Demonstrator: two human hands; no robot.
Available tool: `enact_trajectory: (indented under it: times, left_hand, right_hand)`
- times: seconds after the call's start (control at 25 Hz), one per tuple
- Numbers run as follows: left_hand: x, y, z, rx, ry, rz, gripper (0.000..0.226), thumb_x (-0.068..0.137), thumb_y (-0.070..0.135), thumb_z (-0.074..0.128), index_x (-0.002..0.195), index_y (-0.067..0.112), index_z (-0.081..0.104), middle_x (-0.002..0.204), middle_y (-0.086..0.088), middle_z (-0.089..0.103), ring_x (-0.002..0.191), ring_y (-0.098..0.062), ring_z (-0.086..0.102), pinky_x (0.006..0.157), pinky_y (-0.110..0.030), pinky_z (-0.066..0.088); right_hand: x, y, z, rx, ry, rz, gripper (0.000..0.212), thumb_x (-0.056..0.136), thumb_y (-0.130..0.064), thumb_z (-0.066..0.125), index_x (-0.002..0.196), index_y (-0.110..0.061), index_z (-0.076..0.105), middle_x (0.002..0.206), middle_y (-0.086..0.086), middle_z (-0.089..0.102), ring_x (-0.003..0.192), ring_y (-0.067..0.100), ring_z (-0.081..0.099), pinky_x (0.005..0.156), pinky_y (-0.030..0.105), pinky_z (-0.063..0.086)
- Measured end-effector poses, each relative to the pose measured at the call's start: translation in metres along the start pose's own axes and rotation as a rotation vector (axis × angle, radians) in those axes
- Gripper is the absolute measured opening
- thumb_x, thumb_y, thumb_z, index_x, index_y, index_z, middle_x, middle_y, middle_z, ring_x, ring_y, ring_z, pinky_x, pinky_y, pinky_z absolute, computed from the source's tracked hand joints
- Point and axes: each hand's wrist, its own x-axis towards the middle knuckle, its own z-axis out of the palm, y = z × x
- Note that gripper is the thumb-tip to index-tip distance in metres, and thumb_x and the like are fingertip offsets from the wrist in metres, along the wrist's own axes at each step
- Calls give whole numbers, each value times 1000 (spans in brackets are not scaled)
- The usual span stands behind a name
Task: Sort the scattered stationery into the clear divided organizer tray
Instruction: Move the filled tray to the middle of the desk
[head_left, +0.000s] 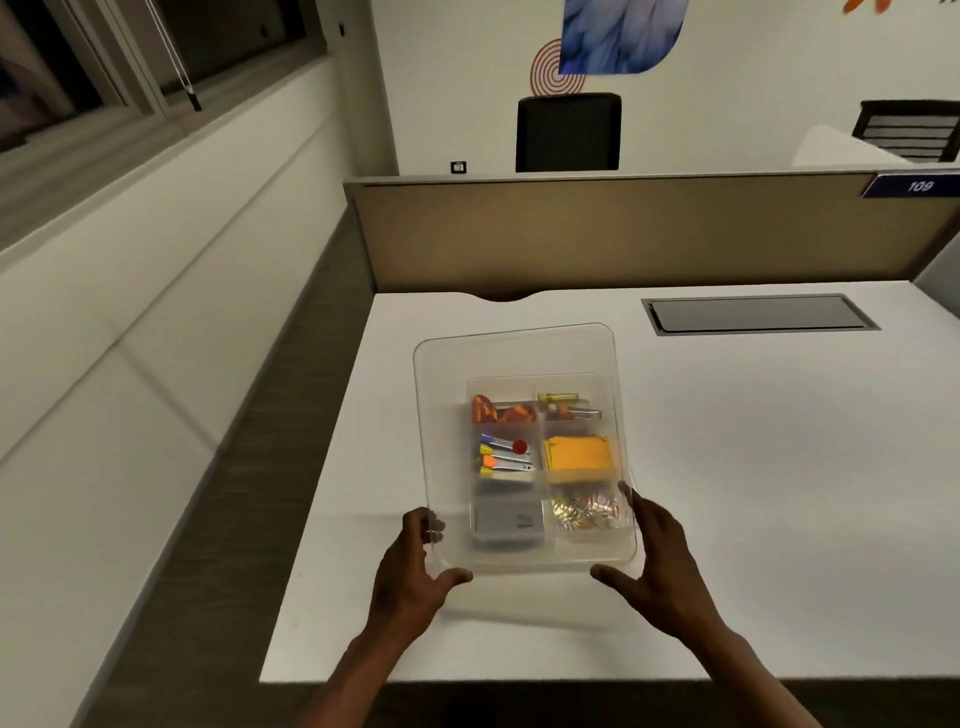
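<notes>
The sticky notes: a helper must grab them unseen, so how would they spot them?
On the white desk stands a clear organizer tray. The sticky notes fill its middle right compartment: a flat orange-yellow square pad, unlike the loose clips around it.

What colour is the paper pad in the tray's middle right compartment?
Orange-yellow; the paper pad shows best in the head view.

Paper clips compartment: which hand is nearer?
Right. The right hand grips the tray's near-right corner, beside the paper clips. The left hand holds the near-left corner, across the grey-item compartment.
</notes>
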Motion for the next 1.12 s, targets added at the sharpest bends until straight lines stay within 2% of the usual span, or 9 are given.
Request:
enact_trajectory:
  times: [0.12,0.24,0.36,0.44,0.52,0.68,0.92,1.04,1.12]
  left_hand:
    - [10,8,3,4,2,88,82,66,42,87,129,33,35,129,18,54,115,-2,55,93,-27,52]
    - [15,17,13,14,16,141,84,72,41,83,138,29,33,138,12,51,122,-7,51,99,-29,50]
    - [16,28,25,13,46,135,83,73,37,83,139,24,36,138,7,51,121,-13,52,97,-28,48]
    - [17,32,31,5,51,112,84,73,35,84,141,22,36,140,5,51,123,-16,52,97,-30,49]
    - [19,36,36,0,56,90,86,72,33,85,141,21,35,141,4,50,125,-18,51,98,-31,49]
    - [19,40,43,10,73,43,87,71,31,86,141,22,35,140,3,51,124,-17,51,96,-27,47]
    - [24,40,43,24,76,-10,88,68,25,88,139,19,37,137,0,52,120,-18,54,96,-37,53]
    - [26,39,46,33,75,-28,85,68,25,88,137,19,38,136,0,53,114,-17,56,93,-37,54]
    - [26,38,45,31,65,-56,83,69,25,88,136,21,39,131,-1,56,106,-16,58,86,-30,54]
  right_hand:
    - [4,0,-6,4,60,27,108,71,-51,82,155,-30,18,157,-4,31,142,17,29,110,34,35]
    - [9,10,-17,76,19,66,107,72,-52,81,155,-33,16,157,-9,31,142,14,33,112,35,35]
    - [16,17,-26,191,-52,127,107,70,-50,83,154,-40,16,148,-14,41,132,19,49,105,39,47]
    - [22,21,-28,228,-83,145,106,72,-37,85,154,-38,17,141,-10,47,127,21,55,95,28,52]
    - [26,26,-29,226,-88,157,105,74,-31,85,154,-36,17,144,3,50,125,22,58,89,21,51]
    - [32,32,-29,181,-85,156,105,73,-36,85,154,-36,19,141,8,55,112,16,63,81,23,55]
    - [41,38,-29,138,-85,112,105,72,-42,84,155,-35,20,138,2,57,111,16,63,87,37,56]
    - [42,37,-26,136,-78,125,104,72,-39,85,154,-32,22,130,2,61,99,15,65,79,32,57]
    - [43,37,-22,130,-74,125,103,71,-38,86,154,-31,25,122,2,63,93,15,64,74,29,56]
